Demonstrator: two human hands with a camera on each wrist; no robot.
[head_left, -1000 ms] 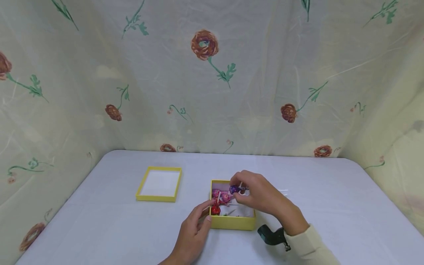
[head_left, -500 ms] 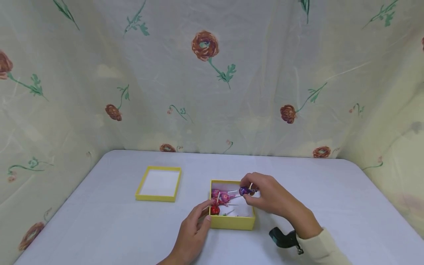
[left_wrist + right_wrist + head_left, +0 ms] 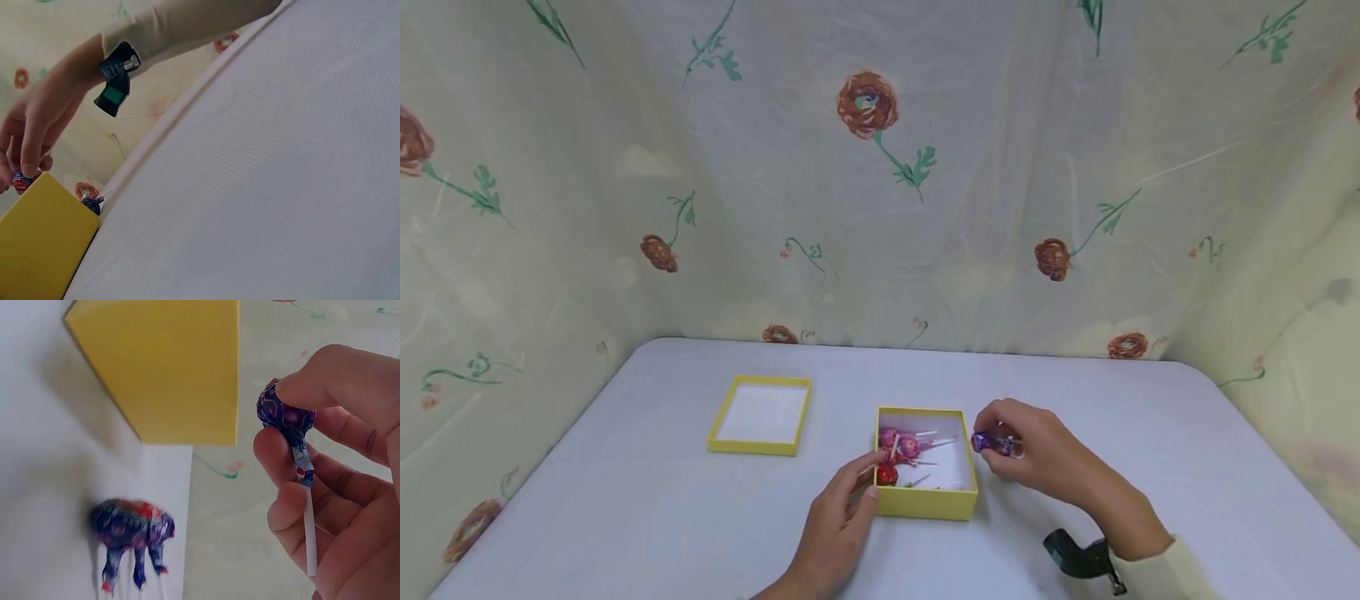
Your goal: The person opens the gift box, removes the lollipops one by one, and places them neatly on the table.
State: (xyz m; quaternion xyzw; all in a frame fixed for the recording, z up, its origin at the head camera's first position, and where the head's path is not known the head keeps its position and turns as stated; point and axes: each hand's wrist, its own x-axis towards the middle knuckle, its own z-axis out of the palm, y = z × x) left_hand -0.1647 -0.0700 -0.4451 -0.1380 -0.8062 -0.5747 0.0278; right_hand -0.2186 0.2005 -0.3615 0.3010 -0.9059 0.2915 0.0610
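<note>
My right hand [image 3: 1037, 454] pinches a purple-wrapped lollipop [image 3: 284, 415] by its candy head; the white stick points toward the palm. That hand hovers just beyond the right wall of a yellow box [image 3: 925, 504]. Inside the box, pink lollipops [image 3: 910, 447] and a red lollipop [image 3: 887, 475] lie toward the left side. My left hand [image 3: 835, 525] rests against the box's left wall, fingers relaxed, index fingertip at the rim. The left wrist view does not show the left hand. Several purple lollipops [image 3: 131, 531] lie bunched on the table, right of the box.
A yellow-rimmed lid [image 3: 760, 449] with a white inside lies on the white table to the left of the box. Behind the table hangs a floral curtain [image 3: 955, 275]. A dark wrist-camera mount [image 3: 1078, 557] sits under my right wrist.
My right hand has carried the purple lollipop rightward, from above the box interior to outside its right wall. The left hand has stayed by the box.
</note>
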